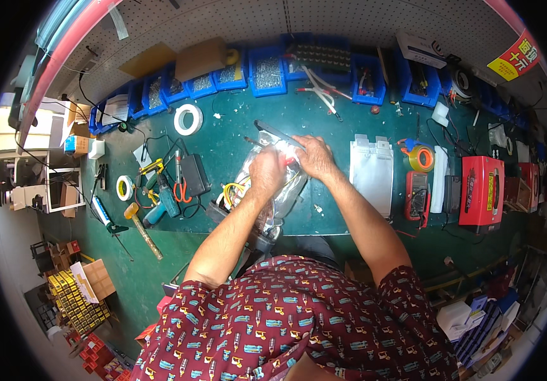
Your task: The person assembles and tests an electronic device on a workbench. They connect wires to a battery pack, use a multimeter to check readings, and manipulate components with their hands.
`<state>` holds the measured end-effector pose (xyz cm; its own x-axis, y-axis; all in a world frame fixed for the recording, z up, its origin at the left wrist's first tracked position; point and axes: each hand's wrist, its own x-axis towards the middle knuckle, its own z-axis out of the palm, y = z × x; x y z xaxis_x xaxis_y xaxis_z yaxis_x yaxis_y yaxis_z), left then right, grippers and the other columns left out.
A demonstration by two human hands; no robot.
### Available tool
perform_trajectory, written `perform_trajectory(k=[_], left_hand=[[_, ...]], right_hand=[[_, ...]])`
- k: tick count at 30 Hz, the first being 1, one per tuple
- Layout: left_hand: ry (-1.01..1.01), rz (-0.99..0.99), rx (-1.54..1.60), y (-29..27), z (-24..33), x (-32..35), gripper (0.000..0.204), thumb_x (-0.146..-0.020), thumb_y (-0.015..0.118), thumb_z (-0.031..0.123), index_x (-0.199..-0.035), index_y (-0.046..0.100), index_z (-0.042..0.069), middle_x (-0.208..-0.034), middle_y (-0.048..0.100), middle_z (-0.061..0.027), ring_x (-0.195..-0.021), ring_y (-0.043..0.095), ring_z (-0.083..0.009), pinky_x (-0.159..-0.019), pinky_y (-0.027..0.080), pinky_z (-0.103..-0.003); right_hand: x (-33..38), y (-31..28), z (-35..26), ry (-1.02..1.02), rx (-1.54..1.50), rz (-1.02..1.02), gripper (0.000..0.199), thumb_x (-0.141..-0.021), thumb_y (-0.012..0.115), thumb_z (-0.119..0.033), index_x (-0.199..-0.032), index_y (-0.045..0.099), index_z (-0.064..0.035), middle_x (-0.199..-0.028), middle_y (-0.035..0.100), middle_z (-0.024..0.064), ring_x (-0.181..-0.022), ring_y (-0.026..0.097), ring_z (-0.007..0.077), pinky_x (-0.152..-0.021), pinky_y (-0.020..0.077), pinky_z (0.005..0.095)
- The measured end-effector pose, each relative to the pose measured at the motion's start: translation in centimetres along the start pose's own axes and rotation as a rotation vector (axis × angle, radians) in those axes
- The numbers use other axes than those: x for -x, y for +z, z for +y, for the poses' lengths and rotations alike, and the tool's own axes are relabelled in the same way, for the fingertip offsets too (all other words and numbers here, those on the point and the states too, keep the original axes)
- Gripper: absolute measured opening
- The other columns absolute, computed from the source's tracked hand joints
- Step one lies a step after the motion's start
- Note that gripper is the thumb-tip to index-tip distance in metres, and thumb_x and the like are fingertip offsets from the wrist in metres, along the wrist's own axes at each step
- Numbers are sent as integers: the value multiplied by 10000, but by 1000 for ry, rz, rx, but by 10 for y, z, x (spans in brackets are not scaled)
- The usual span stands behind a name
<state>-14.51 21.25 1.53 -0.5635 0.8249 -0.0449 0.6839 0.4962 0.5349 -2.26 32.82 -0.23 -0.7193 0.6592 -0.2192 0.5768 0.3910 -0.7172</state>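
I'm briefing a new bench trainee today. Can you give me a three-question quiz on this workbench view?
1. True or false: both hands rest on the clear plastic bag of wires.
2. Which lies nearest the bench's left end: A) red box B) hammer C) multimeter?
3. What colour are the parts bins along the back wall?

Key:
1. True: the left hand and right hand are both on it.
2. B.
3. Blue.
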Motion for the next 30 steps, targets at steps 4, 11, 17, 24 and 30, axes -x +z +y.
perform_trajectory(k=[4, 11, 17, 24, 30], left_hand=[[-9, -8, 11, -3, 1, -3, 187, -897, 658, 198, -878, 631, 14, -790, 675, -225, -775, 665, -436, -691, 512, -524], [5, -1, 33, 0, -6, -5, 207, -886, 661, 215, -854, 632, 13, -770, 675, -210, -757, 667, -424, -681, 516, -510], [-12, 34, 72, 5, -11, -3, 185, -883, 674, 197, -849, 635, 19, -751, 676, -192, -719, 667, -402, -649, 510, -493], [23, 25, 62, 6, -15, -5, 169, -881, 680, 192, -839, 642, 33, -732, 669, -182, -709, 668, -389, -635, 505, -485], [4, 20, 43, 6, -10, -4, 167, -882, 672, 192, -841, 643, 33, -737, 671, -188, -722, 667, -400, -648, 505, -498]], right_hand=[[0, 0, -1, 18, -1, -5, 435, -942, 572, -244, -1364, 622, -150, -1355, 610, 107, -1251, 519, 354, -1079, 385, 517], [-1, 0, 1, 13, -24, -20, 433, -946, 576, -246, -1366, 620, -149, -1374, 598, 110, -1269, 509, 357, -1092, 370, 523], [-1, 1, 3, 7, -30, -23, 435, -944, 586, -255, -1365, 621, -148, -1372, 600, 112, -1269, 512, 360, -1088, 373, 530], [-1, 1, 3, 8, -28, -18, 429, -942, 592, -258, -1355, 629, -146, -1356, 612, 109, -1264, 517, 356, -1078, 384, 532], [-1, 0, 2, 10, -37, -8, 427, -940, 597, -249, -1355, 629, -149, -1356, 613, 101, -1260, 519, 353, -1076, 387, 526]])
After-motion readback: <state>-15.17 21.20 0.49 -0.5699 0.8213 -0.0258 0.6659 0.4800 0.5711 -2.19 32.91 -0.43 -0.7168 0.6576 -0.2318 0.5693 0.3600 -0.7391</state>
